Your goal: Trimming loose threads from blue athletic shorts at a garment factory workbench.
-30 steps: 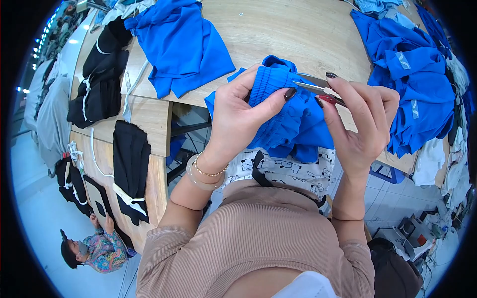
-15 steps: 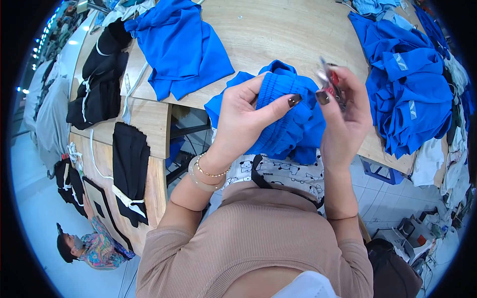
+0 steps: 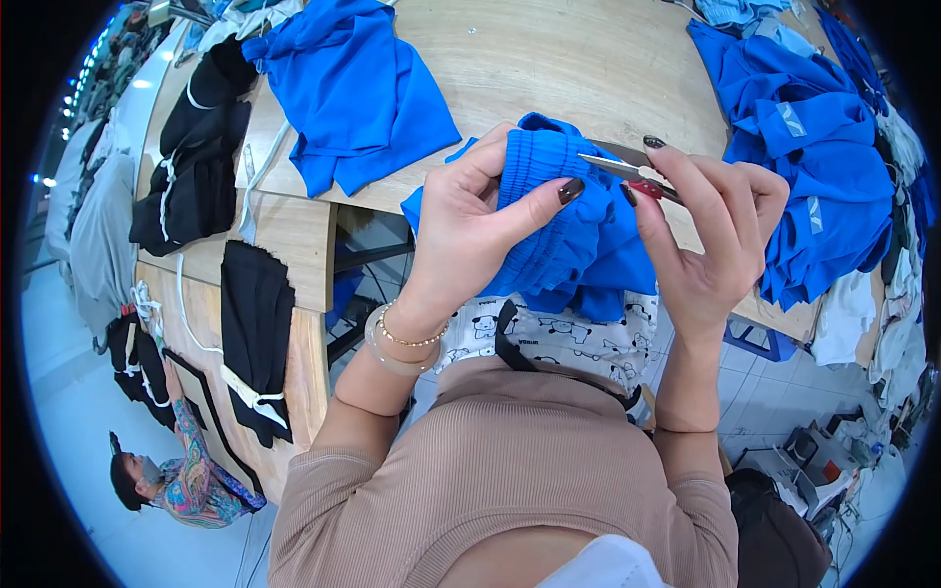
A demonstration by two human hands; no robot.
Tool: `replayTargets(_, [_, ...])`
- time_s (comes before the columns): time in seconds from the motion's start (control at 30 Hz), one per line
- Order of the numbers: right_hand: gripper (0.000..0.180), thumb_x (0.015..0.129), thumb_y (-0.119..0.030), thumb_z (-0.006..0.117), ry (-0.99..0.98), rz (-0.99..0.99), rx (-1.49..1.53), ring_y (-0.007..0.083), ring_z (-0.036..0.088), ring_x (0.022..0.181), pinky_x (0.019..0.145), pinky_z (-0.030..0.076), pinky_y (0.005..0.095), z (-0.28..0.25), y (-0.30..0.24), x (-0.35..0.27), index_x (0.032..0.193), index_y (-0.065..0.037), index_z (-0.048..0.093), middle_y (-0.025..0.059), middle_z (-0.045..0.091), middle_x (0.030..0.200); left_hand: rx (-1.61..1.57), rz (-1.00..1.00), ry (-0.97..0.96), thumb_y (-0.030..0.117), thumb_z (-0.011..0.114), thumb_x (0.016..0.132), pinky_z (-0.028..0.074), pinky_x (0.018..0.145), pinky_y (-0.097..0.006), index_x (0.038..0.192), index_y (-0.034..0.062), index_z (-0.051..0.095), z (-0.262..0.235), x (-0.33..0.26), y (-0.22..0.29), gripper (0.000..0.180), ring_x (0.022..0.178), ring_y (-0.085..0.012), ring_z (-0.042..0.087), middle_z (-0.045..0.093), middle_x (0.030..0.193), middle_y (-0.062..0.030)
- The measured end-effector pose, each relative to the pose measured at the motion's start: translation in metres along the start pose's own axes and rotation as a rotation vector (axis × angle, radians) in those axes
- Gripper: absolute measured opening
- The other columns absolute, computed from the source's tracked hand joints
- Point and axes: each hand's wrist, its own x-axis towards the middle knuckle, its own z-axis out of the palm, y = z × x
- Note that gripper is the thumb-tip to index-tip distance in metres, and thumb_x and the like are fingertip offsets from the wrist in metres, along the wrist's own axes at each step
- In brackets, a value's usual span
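Two hands work over the near edge of a pale wooden surface [image 3: 549,69], where we see a gathered blue garment [image 3: 573,240] held up, its lower folds hanging past that edge in front of a white printed cloth [image 3: 578,338]. The left hand [image 3: 461,220] has its grip closed on the ribbed waistband, thumb laid across the puckers. The right hand [image 3: 711,235] pinches small snips [image 3: 644,186] between thumb and fingers, blades slightly parted and pointing left over the waistband; we cannot tell whether the tips touch the cloth.

Beyond the hands, we find open room: a broad stretch of wood runs toward the far edge, between a loose blue garment [image 3: 358,103] by the left corner and a crumpled blue pile [image 3: 818,186] along the right edge. Tiled floor [image 3: 750,402] shows below the near edge on the right.

Materials divide the scene for us: smooth, matte blue cloth in soft folds, tight elastic gathers, shiny metal blades with a red part at the handle. At left, black bundles [image 3: 201,167] tied with white cords lie on the wood, near a narrow folded black piece [image 3: 257,314] with a ragged upper edge.
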Motion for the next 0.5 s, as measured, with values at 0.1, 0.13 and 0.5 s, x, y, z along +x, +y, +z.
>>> replayTargets(0.1, [0.035,0.061,-0.006,0.076,-0.022,-0.031,-0.015,0.0192,0.045,0.081,0.067,0.033,0.0289,-0.004,0.001,0.002,0.095,-0.012,0.069,-0.0005,0.062,0.083,0.002,0.0,0.012,-0.001,0.066,0.081,0.046,0.076,-0.02,0.099,-0.007,0.064,0.001,0.0,0.002,0.018,0.085,-0.0079,0.057,0.058,0.097,-0.0039])
replayTargets(0.13, [0.033,0.063,-0.005,0.075,-0.001,0.118,0.152,0.0164,0.045,0.078,0.063,0.033,0.0267,-0.003,-0.001,0.002,0.095,-0.01,0.067,-0.0005,0.062,0.082,0.001,0.001,0.01,-0.001,0.066,0.081,0.046,0.076,-0.02,0.099,-0.007,0.064,0.0,0.0,0.001,0.018,0.085,-0.0079,0.057,0.058,0.097,-0.0039])
replayTargets(0.5, [0.025,0.087,-0.029,0.065,-0.712,1.232,1.227,0.0005,0.033,0.054,0.047,0.022,0.0186,0.027,0.011,0.003,0.085,-0.004,0.068,-0.0078,0.044,0.059,0.738,0.225,-0.136,0.005,0.072,0.073,0.04,0.081,-0.029,0.089,0.005,0.069,-0.005,0.003,0.003,0.016,0.091,-0.0174,0.047,0.047,0.106,-0.005])
